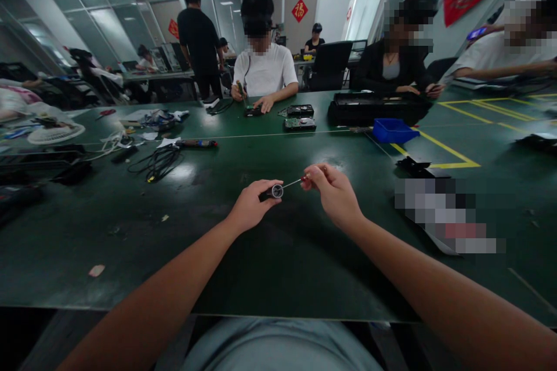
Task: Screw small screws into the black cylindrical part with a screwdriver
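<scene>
Above the green table, my left hand (250,207) is closed around a small dark cylinder (275,191) whose round, light-rimmed end faces right. My right hand (335,194) pinches a screwdriver (305,177) by its reddish handle. The thin metal shaft slants down to the left, and its tip meets the cylinder's rimmed end; whether it sits inside cannot be made out. Fingers hide most of the cylinder's body and much of the handle.
On the green table (174,278), black cables (159,159) and a dark pen-like tool (198,143) lie left. A blue bin (395,130) and a long black case (378,109) stand right. Opposite, a person (265,69) works on a small device. A blurred-out packet (435,214) lies near my right arm.
</scene>
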Demonstrator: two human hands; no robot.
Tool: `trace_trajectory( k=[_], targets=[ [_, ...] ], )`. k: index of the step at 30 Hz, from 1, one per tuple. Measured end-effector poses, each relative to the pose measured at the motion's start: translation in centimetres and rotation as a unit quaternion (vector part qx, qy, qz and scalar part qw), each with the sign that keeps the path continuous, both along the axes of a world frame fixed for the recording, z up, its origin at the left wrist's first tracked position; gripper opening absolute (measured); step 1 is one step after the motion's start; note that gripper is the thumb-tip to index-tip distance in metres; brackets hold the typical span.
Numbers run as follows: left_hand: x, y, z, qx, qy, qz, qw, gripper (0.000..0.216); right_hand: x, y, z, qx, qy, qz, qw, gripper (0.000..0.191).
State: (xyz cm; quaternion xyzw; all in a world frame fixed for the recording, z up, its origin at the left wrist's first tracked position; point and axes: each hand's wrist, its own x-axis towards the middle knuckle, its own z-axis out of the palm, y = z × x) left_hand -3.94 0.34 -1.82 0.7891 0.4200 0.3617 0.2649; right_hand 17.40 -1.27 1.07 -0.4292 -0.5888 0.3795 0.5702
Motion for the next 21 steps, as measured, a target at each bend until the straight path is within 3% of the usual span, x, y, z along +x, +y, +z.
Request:
trace_trajectory(
  k=[4,7,9,15,21],
  targets=[
    [0.1,-0.2,0.2,0.015,0.02,-0.033,0.999,0.039,-0.1,0.6,-0.5,-0.071,0.104,-0.021,0.992,0.029],
    [0.1,-0.1,0.3,0.019,0.024,-0.023,0.999,0.04,-0.1,0.8,-0.6,-0.146,0.185,0.009,0.972,0.03],
    [0.0,-0.1,0.3,0.018,0.029,-0.013,0.999,0.042,-0.1,0.9,-0.7,-0.155,0.199,0.005,0.968,0.03],
    [0.0,-0.3,0.5,0.001,0.047,0.003,0.999,0.043,0.0,0.5,-0.5,-0.039,0.057,-0.039,0.997,0.027],
    [0.0,-0.3,0.5,-0.004,0.039,0.01,0.999,0.043,0.0,-0.4,0.3,0.046,-0.078,-0.056,0.994,0.021]
  ],
)
